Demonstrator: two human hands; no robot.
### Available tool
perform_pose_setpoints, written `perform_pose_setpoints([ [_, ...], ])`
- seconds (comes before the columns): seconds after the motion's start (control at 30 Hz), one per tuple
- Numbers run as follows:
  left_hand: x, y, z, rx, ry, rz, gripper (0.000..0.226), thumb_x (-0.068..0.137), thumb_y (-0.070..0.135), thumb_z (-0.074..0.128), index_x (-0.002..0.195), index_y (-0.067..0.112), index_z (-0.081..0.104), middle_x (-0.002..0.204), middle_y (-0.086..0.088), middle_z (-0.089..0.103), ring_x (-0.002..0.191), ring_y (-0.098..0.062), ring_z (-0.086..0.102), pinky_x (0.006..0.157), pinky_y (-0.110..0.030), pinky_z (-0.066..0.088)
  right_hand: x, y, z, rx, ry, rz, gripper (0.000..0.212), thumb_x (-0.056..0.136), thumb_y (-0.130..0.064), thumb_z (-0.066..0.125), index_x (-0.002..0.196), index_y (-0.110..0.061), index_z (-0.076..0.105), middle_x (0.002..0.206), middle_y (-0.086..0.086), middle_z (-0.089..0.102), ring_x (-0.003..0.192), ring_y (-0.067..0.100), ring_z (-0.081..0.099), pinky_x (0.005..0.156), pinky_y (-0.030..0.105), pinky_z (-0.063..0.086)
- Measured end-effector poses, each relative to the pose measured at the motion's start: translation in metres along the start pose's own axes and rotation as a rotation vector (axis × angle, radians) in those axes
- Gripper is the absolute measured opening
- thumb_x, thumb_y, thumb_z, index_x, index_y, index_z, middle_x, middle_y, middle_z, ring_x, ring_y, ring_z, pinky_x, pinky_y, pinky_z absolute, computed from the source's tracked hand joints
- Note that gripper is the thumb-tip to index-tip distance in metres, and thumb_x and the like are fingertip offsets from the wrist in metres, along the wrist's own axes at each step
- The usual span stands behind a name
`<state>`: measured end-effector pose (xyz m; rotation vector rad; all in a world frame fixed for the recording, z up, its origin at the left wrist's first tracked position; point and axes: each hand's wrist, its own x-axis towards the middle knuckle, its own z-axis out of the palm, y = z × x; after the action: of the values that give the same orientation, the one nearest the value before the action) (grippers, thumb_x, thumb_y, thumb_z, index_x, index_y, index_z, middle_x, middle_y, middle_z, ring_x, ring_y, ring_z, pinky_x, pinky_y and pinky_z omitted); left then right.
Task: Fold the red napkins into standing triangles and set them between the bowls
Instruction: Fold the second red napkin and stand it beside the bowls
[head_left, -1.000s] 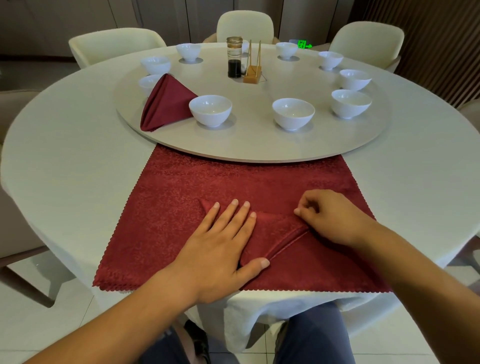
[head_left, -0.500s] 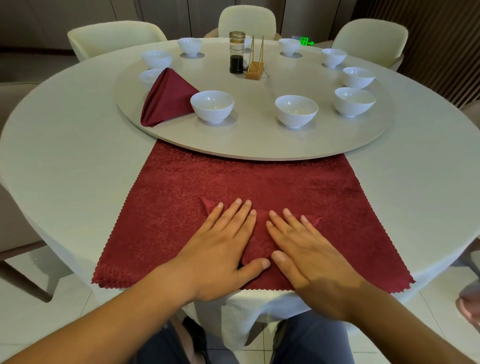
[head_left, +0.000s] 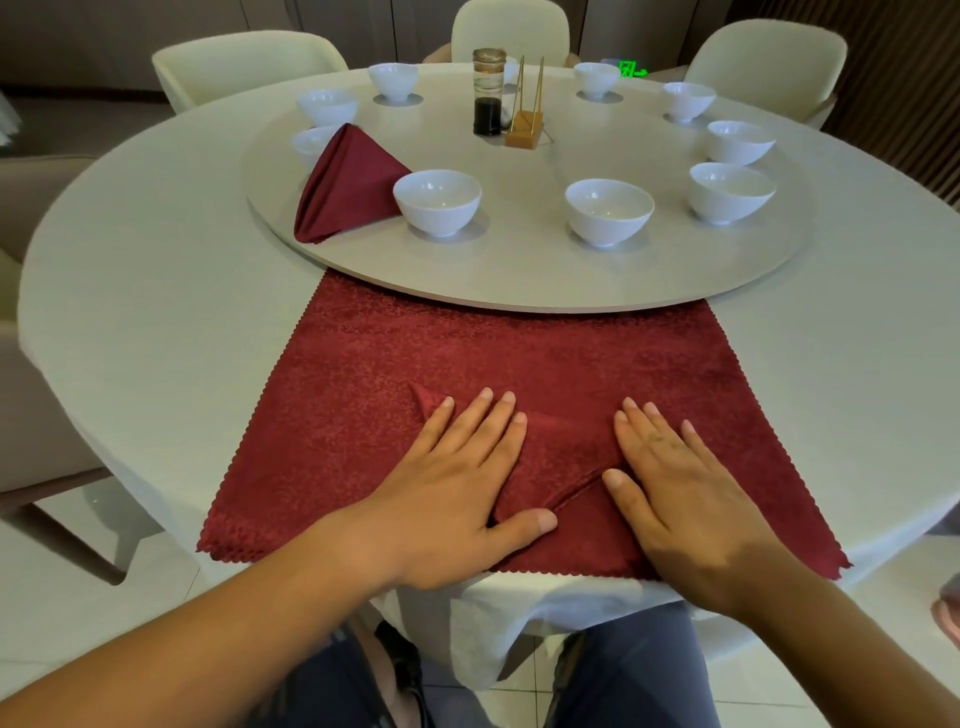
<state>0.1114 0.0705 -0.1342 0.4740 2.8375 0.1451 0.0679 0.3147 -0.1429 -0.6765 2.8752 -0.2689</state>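
Now the folded napkin (head_left: 561, 457) lies low-centre between left grip (head_left: 457, 483) and right grip (head_left: 680, 499). Both press flat, released.

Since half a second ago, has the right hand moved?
Yes. The right hand slid rightward over the spread red cloth, toward its right edge and away from the left hand.

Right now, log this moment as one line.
stage: pressing fold | left hand: flat on napkin | right hand: flat on napkin | done: one standing napkin on turntable
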Motion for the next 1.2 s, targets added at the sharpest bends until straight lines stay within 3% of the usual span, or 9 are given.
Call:
perform_pose_setpoints([
  [0.17,0.014,0.032,-0.017,0.009,0.134,0.063,0.072,0.102,0.061,0.001,0.162,0.022,-0.008,0.168,0.004,-0.021,0.151,-0.011,-0.028,0.124,-0.043,-0.015,0.0,0.002,0.004,-0.016,0.027,-0.006,0.094,0.079,-0.075,-0.022,0.159,-0.028,-0.006,0.164,-0.015,-0.014,0.147,-0.003,-0.023,0.124,0.029,-0.01],
  [0.3,0.03,0.04,-0.003,-0.07,0.075,0.145,0.063,0.109,0.047,0.014,0.163,0.019,-0.003,0.17,0.005,-0.015,0.151,-0.005,-0.025,0.125,-0.038,-0.015,0.0,0.004,0.006,-0.01,0.033,-0.012,0.088,0.083,-0.071,-0.017,0.159,-0.027,-0.005,0.165,-0.013,-0.013,0.148,-0.002,-0.022,0.123,0.028,-0.011],
  [0.43,0.024,0.024,0.0,-0.171,0.014,0.044,0.068,0.103,0.059,0.003,0.162,0.027,-0.009,0.166,0.014,-0.023,0.146,0.002,-0.033,0.123,-0.037,-0.02,-0.001,0.001,0.003,-0.026,0.024,-0.004,0.086,0.084,-0.068,-0.013,0.159,-0.027,-0.006,0.164,-0.014,-0.015,0.148,-0.002,-0.023,0.123,0.028,-0.013],
  [0.63,0.019,-0.016,0.003,-0.09,0.094,-0.189,0.072,0.101,0.061,0.003,0.161,0.025,-0.013,0.167,0.011,-0.022,0.149,-0.004,-0.03,0.124,-0.044,-0.017,0.0,0.003,0.003,-0.031,0.015,-0.002,0.085,0.084,-0.068,-0.015,0.159,-0.028,-0.008,0.164,-0.014,-0.017,0.147,-0.002,-0.023,0.124,0.029,-0.011],
  [0.87,0.01,-0.03,0.008,0.024,0.13,-0.094,0.098,0.081,0.091,-0.003,0.159,0.033,-0.019,0.166,0.004,-0.026,0.149,-0.013,-0.035,0.12,-0.054,-0.022,-0.002,-0.001,-0.005,0.011,-0.001,0.022,0.087,0.081,-0.074,-0.014,0.158,-0.034,-0.006,0.165,-0.013,-0.015,0.148,-0.001,-0.022,0.124,0.03,-0.01],
  [0.97,0.009,-0.032,0.006,0.042,0.109,-0.086,0.102,0.076,0.097,0.007,0.157,0.042,-0.019,0.166,0.004,-0.027,0.148,-0.021,-0.037,0.119,-0.055,-0.023,-0.001,-0.014,-0.014,-0.095,0.099,-0.092,0.081,0.088,-0.075,0.005,0.158,-0.036,0.019,0.167,-0.003,-0.002,0.154,0.015,-0.014,0.126,0.037,-0.004],
  [1.03,0.01,-0.032,0.005,0.039,0.111,-0.086,0.105,0.073,0.099,0.01,0.157,0.043,-0.019,0.167,0.004,-0.026,0.148,-0.023,-0.037,0.118,-0.056,-0.023,-0.003,-0.028,-0.02,-0.083,0.145,-0.241,0.068,0.094,-0.066,0.025,0.152,-0.033,0.039,0.166,-0.003,0.013,0.155,0.015,-0.002,0.124,0.033,0.001],
  [1.13,0.009,-0.033,0.005,0.019,0.088,-0.084,0.114,0.065,0.104,0.01,0.157,0.043,-0.02,0.166,0.004,-0.029,0.148,-0.022,-0.038,0.118,-0.057,-0.023,-0.008,-0.041,-0.014,-0.012,-0.039,-0.386,0.063,0.099,-0.062,0.026,0.157,-0.038,0.022,0.166,-0.017,0.0,0.15,-0.003,-0.016,0.119,0.019,-0.012],
  [1.2,0.009,-0.035,0.004,0.0,0.06,-0.077,0.119,0.061,0.107,0.01,0.156,0.043,-0.022,0.165,0.005,-0.032,0.147,-0.02,-0.04,0.119,-0.057,-0.022,-0.013,-0.041,-0.006,-0.031,-0.115,-0.424,0.061,0.103,-0.06,0.024,0.159,-0.04,0.008,0.165,-0.017,-0.015,0.146,-0.002,-0.029,0.12,0.023,-0.018],
])
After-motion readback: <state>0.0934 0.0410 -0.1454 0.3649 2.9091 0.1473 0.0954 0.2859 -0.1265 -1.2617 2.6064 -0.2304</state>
